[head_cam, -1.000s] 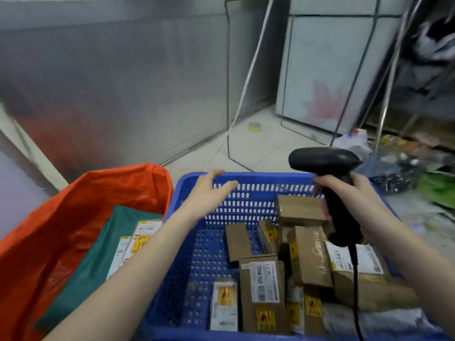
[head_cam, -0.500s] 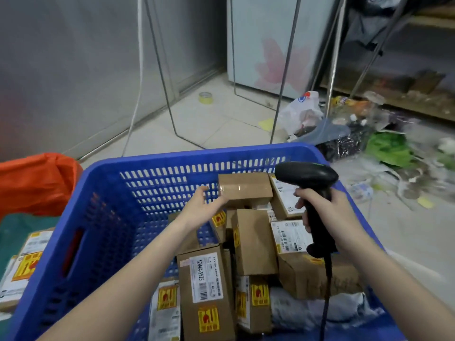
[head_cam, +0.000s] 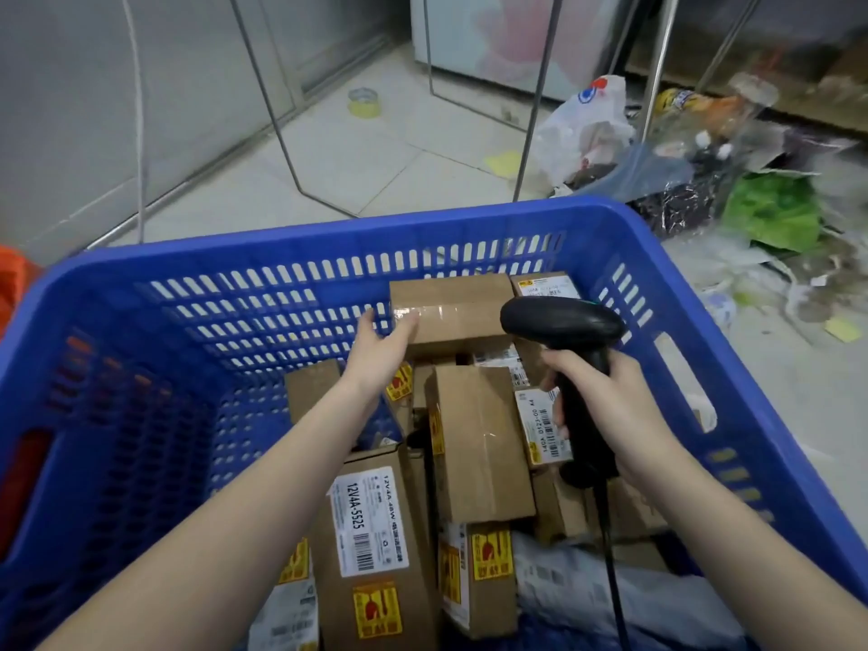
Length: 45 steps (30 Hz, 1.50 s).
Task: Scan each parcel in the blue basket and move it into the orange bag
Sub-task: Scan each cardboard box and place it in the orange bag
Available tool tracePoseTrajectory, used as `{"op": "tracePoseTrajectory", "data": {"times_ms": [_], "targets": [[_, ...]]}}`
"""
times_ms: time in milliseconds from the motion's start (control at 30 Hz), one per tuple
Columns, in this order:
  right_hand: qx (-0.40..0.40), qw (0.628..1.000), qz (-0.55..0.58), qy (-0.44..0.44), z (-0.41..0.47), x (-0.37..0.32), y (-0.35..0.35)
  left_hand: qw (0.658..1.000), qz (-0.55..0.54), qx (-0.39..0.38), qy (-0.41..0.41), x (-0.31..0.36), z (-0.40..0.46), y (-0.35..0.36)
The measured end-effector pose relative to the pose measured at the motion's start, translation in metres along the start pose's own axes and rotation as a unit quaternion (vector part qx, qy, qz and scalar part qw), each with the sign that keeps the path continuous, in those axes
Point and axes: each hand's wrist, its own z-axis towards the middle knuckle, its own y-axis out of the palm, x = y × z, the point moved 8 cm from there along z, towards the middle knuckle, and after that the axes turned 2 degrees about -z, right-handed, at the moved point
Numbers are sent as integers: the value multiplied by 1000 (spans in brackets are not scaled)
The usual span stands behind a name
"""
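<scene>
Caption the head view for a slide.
Left hand reaches a box in the blue basket; right hand holds the scanner.

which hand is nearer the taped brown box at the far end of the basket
Left. The left hand reaches the taped brown box, fingers at its left end. The right hand grips the scanner nearer the person, to the box's right and apart from it.

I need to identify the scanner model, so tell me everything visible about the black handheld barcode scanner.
The black handheld barcode scanner looks like matte plastic, with a rounded, bulbous head pointing left above a straight handle. A black cable hangs from the handle's base. It is held upright over the parcels in the blue plastic basket, gripped round the handle by the right hand. No markings are legible.
</scene>
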Motion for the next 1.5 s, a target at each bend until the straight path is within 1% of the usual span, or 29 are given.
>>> {"op": "tracePoseTrajectory", "data": {"times_ms": [167,267,433,567,667,767,867,933,1000,1100,1267,1333,1500], "targets": [[1,1000,-9,-7,-4,-7,2,1000,-25,2,0,2,1,-3],[2,1000,15,-24,-14,-27,2,999,-31,13,22,15,-11,-14],[-10,996,58,-64,-45,-82,4,993,-18,32,111,64,-53,-48],[-26,989,99,-110,-81,-127,12,982,-27,52,179,107,-97,-87],[-48,981,130,-136,-110,-159,23,971,-8,66,230,138,-136,-115],[-53,973,167,-149,-138,-187,38,953,15,94,287,161,-175,-144],[-50,967,195,-153,-159,-205,56,922,49,127,362,174,-215,-170],[-56,961,224,-153,-170,-212,69,899,70,119,416,176,-238,-180],[-58,959,234,-148,-178,-213,82,883,87,99,450,173,-253,-185],[-46,965,214,-146,-182,-207,98,875,96,73,470,163,-260,-186],[-45,972,174,-151,-173,-197,113,875,88,41,474,144,-244,-183],[-46,975,162,-147,-166,-193,116,859,118,40,497,143,-242,-179],[-48,979,137,-146,-155,-187,124,806,255,24,534,142,-243,-161]]}}
